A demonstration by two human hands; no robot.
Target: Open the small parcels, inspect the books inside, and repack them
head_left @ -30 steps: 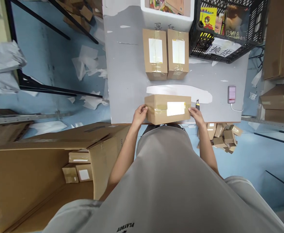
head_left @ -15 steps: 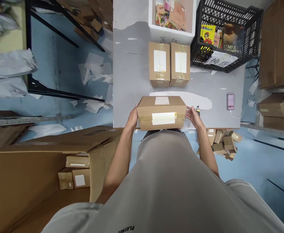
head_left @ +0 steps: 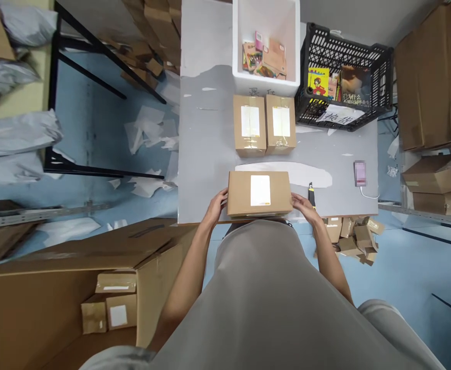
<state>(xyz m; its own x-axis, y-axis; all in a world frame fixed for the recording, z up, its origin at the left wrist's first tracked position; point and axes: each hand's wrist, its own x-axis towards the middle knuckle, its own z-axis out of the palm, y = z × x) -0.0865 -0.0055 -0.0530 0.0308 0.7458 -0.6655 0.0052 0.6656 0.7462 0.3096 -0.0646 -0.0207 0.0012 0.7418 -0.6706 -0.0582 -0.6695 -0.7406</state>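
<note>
A brown cardboard box [head_left: 241, 192] with a white label on its upper face lies at the table's near edge, right in front of me. My left hand [head_left: 216, 206] grips its left end, fingers against the side and partly hidden by it. At the opposite end, my right hand [head_left: 304, 205] presses its fingers to the right side. Just beyond the right fingers lies a yellow and black utility knife [head_left: 312, 196]. Two taped cardboard boxes with white labels, a left one [head_left: 249, 126] and a right one [head_left: 281, 124], stand side by side farther back.
On the grey table [head_left: 202, 154], a white foam bin [head_left: 266, 86] and a black plastic crate [head_left: 306, 110] hold books. A phone [head_left: 360, 173] with a cable lies at the right. A large open carton [head_left: 164, 288] stands at lower left, with small boxes inside.
The box has turned from its taped, labelled side to a flatter pose with the other label facing up. My right fingers have closed in on its end. The view has shifted, so the surroundings appear lower.
</note>
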